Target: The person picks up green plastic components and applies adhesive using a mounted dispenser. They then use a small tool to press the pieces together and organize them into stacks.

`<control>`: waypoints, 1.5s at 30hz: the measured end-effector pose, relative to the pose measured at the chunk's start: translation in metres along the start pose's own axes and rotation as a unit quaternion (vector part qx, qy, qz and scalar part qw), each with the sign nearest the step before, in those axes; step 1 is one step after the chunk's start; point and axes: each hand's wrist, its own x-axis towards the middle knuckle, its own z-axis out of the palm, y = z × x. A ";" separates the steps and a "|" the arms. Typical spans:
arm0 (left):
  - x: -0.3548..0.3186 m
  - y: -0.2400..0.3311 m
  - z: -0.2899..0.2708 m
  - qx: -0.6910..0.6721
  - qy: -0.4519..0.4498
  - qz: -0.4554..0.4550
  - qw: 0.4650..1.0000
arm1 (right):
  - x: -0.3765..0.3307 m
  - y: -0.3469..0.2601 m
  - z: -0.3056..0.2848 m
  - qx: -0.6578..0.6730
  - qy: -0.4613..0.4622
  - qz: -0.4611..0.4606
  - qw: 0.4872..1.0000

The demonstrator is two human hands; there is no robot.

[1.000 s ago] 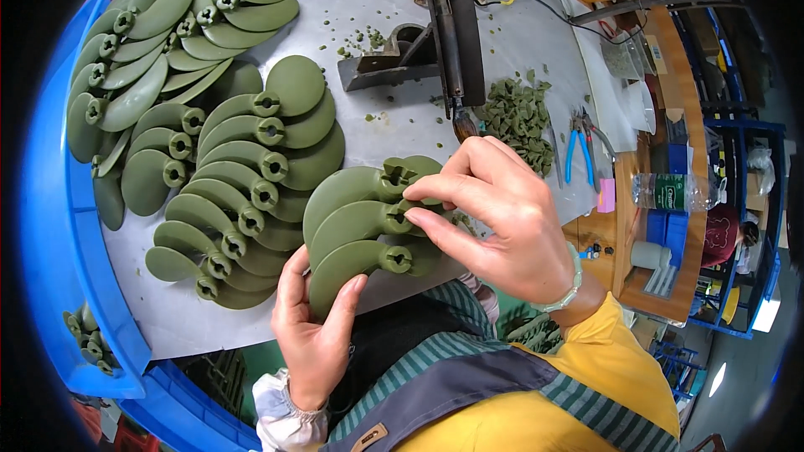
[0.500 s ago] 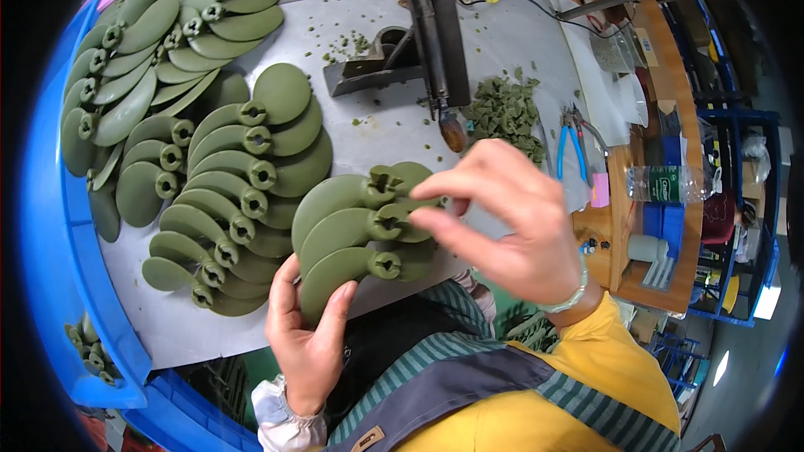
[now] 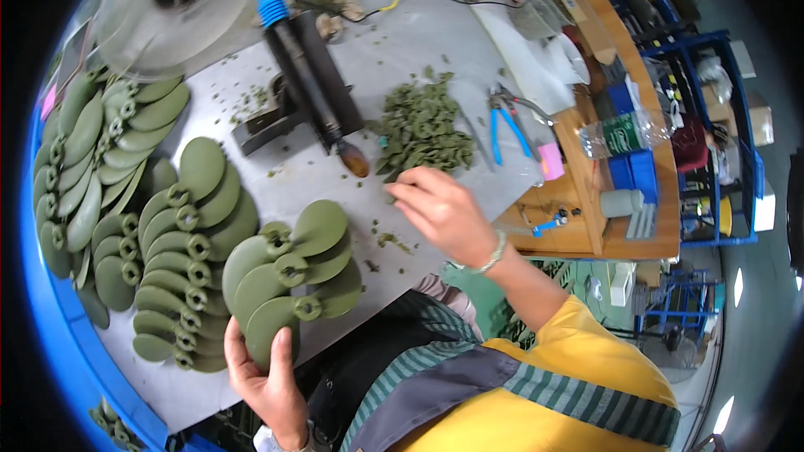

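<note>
My left hand point(image 3: 270, 387) grips a fanned stack of several green two-bladed plastic propellers point(image 3: 322, 228) by the lower blade, thumb on top. The round hubs lie in a row, and the stack is over the near part of the grey worktop. Away to the right, my right hand point(image 3: 452, 216) is pinched, with a small green plastic scrap point(image 3: 389, 196) at its fingertips. It is at the near edge of a pile of green plastic scraps point(image 3: 427, 121). Left of the held stack, more green propellers point(image 3: 172, 272) overlap in rows on the worktop.
A black rod tool point(image 3: 310, 75) with a blue hose and brown tip rests on a dark metal stand. Blue-handled pliers point(image 3: 508, 127) lie right of the scraps. A large translucent disc-shaped object point(image 3: 126, 25) stands far left. A blue rim point(image 3: 92, 368) borders the left side.
My right hand has left the held propellers and moved right to the scrap pile. My left hand still holds the stack. The whole view has shifted, so the scene sits lower and further left.
</note>
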 end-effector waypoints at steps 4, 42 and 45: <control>-0.001 0.001 0.000 0.016 -0.006 0.011 1.000 | -0.001 0.000 0.002 -0.023 0.012 -0.035 0.999; 0.006 0.000 -0.003 -0.043 -0.019 -0.008 0.999 | -0.020 0.001 -0.014 -0.008 -0.045 0.035 0.998; 0.005 0.000 -0.003 -0.034 -0.030 -0.010 0.999 | -0.027 0.001 -0.003 -0.050 0.012 0.011 0.999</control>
